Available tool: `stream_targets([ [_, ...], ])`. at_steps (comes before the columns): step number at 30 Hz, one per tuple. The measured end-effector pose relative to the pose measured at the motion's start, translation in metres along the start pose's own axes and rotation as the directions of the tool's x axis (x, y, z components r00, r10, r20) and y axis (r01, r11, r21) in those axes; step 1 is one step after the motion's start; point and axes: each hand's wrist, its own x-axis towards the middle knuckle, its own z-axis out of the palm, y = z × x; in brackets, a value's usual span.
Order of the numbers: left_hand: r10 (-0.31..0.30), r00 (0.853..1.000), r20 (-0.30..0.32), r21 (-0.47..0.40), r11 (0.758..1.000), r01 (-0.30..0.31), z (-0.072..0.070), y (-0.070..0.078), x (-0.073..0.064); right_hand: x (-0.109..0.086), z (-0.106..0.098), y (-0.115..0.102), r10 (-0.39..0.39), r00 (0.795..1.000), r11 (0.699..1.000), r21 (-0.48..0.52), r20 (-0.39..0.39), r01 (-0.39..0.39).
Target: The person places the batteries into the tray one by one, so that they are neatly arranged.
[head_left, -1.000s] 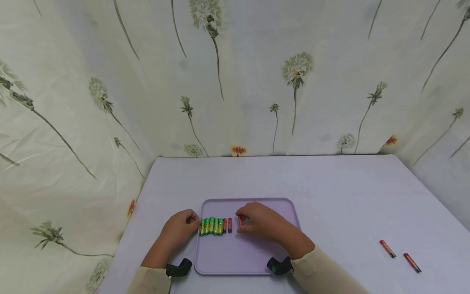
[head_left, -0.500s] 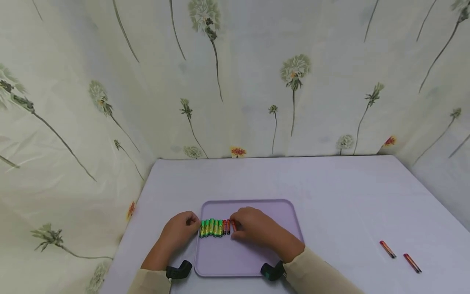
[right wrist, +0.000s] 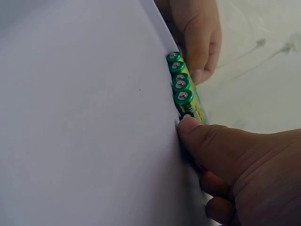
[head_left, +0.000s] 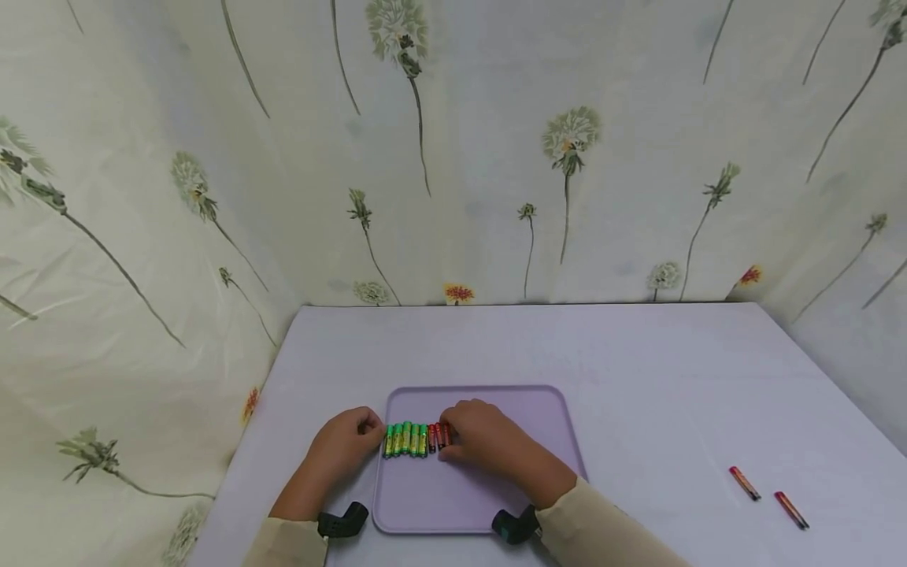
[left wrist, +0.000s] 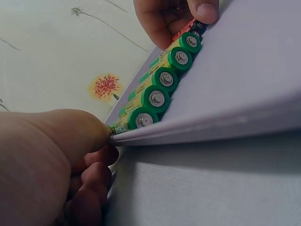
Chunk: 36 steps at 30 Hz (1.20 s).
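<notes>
A row of several green-and-yellow batteries [head_left: 406, 439] lies side by side on the lilac tray [head_left: 432, 500], starting at its left rim. Red batteries [head_left: 432, 438] continue the row on the right, close together. My right hand [head_left: 489, 441] pinches the last red battery lengthwise between thumb and fingers; its fingers partly hide that battery. At the tray's left rim my left hand [head_left: 345, 442] grips the edge, the thumb [left wrist: 96, 128] beside the end green battery [left wrist: 141, 118] and the other fingers curled below the rim.
Two loose red batteries, one nearer [head_left: 791, 510] and one farther [head_left: 745, 483], lie on the white table [head_left: 638, 394] to the right of the tray. A flower-patterned cloth [head_left: 482, 157] hangs behind the table and along its sides.
My right hand has moved left with the red battery, bringing it up against the row. The gaps between the red batteries have closed. The left hand has stayed at the rim.
</notes>
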Motion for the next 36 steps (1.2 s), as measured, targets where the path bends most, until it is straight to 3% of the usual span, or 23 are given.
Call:
stream_targets([
  [9, 0.002, 1.000, -0.003, -0.005, 1.000, -0.002, -0.0006, -0.0010, 0.0000, 0.0026, 0.0037, -0.0048, 0.059, 0.998, 0.997, 0.049, -0.004, -0.059],
  [36, 0.024, 1.000, -0.016, -0.008, 1.000, -0.025, 0.0014, -0.0062, 0.0003, 0.0004, 0.0048, -0.0063, 0.086, 0.996, 0.987, 0.132, 0.016, -0.087],
])
